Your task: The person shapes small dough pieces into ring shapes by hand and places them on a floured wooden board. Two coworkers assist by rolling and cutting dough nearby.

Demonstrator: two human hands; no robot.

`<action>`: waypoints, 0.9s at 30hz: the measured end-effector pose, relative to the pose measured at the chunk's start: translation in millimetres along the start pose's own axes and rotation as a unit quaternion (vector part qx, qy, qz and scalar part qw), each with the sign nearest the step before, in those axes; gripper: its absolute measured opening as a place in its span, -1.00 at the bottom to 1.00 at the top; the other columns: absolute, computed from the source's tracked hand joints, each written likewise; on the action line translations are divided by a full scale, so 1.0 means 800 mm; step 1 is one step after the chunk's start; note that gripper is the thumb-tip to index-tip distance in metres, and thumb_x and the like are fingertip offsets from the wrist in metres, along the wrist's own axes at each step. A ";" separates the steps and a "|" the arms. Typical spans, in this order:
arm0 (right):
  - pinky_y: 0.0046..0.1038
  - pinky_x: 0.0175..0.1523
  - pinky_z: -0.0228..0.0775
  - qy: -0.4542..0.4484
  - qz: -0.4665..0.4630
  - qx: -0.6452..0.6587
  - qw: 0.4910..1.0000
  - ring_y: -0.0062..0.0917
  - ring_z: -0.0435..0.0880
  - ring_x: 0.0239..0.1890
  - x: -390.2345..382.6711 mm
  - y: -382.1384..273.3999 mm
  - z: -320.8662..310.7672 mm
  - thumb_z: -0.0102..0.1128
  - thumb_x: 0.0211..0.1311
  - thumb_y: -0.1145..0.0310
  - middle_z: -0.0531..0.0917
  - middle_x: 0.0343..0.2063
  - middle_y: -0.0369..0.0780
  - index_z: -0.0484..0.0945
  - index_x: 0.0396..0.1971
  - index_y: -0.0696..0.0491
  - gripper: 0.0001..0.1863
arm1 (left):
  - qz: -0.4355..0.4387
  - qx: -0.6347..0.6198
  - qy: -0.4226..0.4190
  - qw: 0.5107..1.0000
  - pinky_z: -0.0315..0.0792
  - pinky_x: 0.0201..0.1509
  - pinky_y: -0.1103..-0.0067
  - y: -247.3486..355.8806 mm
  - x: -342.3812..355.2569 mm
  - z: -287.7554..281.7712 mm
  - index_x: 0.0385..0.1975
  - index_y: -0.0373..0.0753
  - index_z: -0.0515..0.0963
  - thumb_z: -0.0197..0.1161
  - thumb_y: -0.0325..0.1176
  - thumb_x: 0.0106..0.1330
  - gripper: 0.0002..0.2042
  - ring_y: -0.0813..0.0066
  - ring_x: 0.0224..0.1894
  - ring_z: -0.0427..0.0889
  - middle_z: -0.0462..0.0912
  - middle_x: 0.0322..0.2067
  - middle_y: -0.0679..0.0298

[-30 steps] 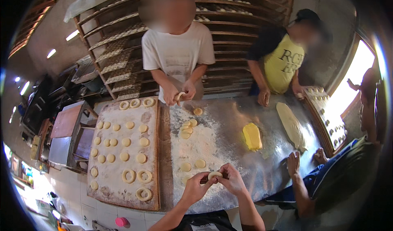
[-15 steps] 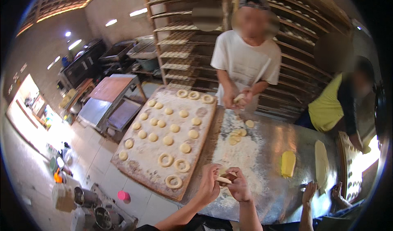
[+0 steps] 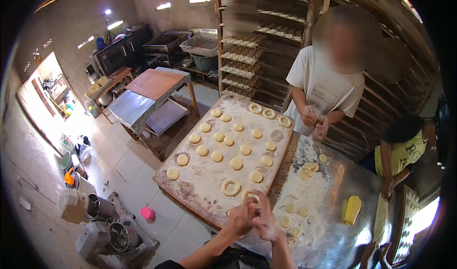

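My left hand (image 3: 241, 217) and my right hand (image 3: 266, 223) are pressed close together, with fingers bent inward, above the near right corner of a floured wooden board (image 3: 188, 173). The piece of dough between them is almost wholly hidden by my fingers. Just beyond my fingertips lies a dough ring (image 3: 248, 193), partly covered. A second dough ring (image 3: 231, 188) rests to its left. Several flat round dough pieces (image 3: 236, 163) are spread over the board. To the right of my hands, more dough rounds (image 3: 285, 221) lie on the floured metal table (image 3: 328, 221).
Across the table a person in a white shirt (image 3: 328, 83) holds both hands together. Another person in yellow (image 3: 402, 150) bends at the right beside a long dough strip (image 3: 382, 216). A yellow block (image 3: 352, 210) sits on the table. Racks of trays (image 3: 243, 59) stand behind.
The view has swung left. My hands have moved from over the metal table to the board's near corner, uncovering dough rounds on the table. The person in yellow now reaches toward the dough strip.
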State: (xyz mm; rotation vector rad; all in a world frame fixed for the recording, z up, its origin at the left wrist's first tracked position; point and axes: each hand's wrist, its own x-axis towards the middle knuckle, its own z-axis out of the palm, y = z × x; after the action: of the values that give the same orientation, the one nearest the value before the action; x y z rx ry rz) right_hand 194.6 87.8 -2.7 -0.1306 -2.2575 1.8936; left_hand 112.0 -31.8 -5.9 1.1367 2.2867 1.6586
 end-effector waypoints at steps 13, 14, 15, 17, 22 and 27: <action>-0.13 0.07 0.50 0.040 -0.039 -0.174 0.983 -0.29 0.61 -0.11 0.088 0.005 0.085 -0.19 0.50 -0.17 0.52 -0.05 -0.03 0.11 0.34 0.09 -0.30 | 0.033 0.010 0.026 0.999 0.57 -0.38 0.32 -0.054 0.045 -0.105 -0.15 -0.25 0.48 0.00 -0.26 0.57 -0.80 0.05 -0.51 0.69 0.65 -0.54 0.11; -0.14 0.07 0.50 0.002 -0.128 0.087 0.988 -0.28 0.61 -0.10 0.093 0.004 0.088 -0.15 0.49 -0.15 0.50 -0.01 -0.02 0.10 0.36 0.09 -0.30 | 0.000 -0.034 0.002 0.999 0.57 -0.39 0.32 -0.057 0.043 -0.112 -0.15 -0.25 0.48 0.00 -0.26 0.57 -0.80 0.05 -0.51 0.70 0.66 -0.53 0.11; -0.14 0.08 0.50 -0.053 -0.224 0.331 0.915 -0.27 0.61 -0.08 0.103 0.005 0.092 -0.10 0.49 -0.13 0.48 0.03 -0.01 0.08 0.37 0.08 -0.29 | -0.016 -0.067 -0.019 0.997 0.57 -0.40 0.32 -0.061 0.046 -0.116 -0.16 -0.25 0.48 0.01 -0.27 0.57 -0.81 0.05 -0.51 0.70 0.67 -0.53 0.11; -0.22 0.02 0.53 0.111 -0.089 -0.003 0.990 -0.33 0.60 -0.07 0.103 0.006 0.096 -0.08 0.49 -0.15 0.34 0.20 0.00 0.07 0.39 0.08 -0.27 | 0.001 -0.087 -0.053 0.995 0.58 -0.42 0.33 -0.070 0.052 -0.123 -0.14 -0.25 0.45 0.01 -0.30 0.56 -0.84 0.03 -0.47 0.73 0.71 -0.48 0.07; -0.43 -0.21 0.51 0.048 -0.029 0.161 0.985 -0.38 0.68 -0.14 0.091 0.011 0.096 0.02 0.44 -0.10 0.50 0.11 0.05 0.05 0.43 -0.01 -0.26 | -0.013 -0.072 -0.078 0.994 0.50 -0.47 0.27 -0.082 0.062 -0.130 -0.10 -0.26 0.43 -0.09 -0.24 0.61 -0.77 -0.03 -0.54 0.68 0.63 -0.56 0.02; -0.29 0.23 0.36 0.142 0.093 0.040 0.985 -0.17 0.58 0.12 0.099 0.001 0.107 -0.10 0.49 -0.22 0.58 0.02 0.03 0.03 0.47 0.04 -0.20 | -0.048 -0.051 -0.103 0.992 0.49 -0.44 0.21 -0.086 0.061 -0.130 -0.02 -0.26 0.37 -0.05 -0.28 0.58 -0.80 -0.17 -0.50 0.65 0.58 -0.57 -0.03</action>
State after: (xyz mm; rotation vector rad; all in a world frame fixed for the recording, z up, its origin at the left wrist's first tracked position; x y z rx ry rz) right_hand 100.0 20.3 -10.7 -0.5796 -2.0362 1.9081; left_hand -7.1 -92.0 -6.2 1.1006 2.0721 1.5253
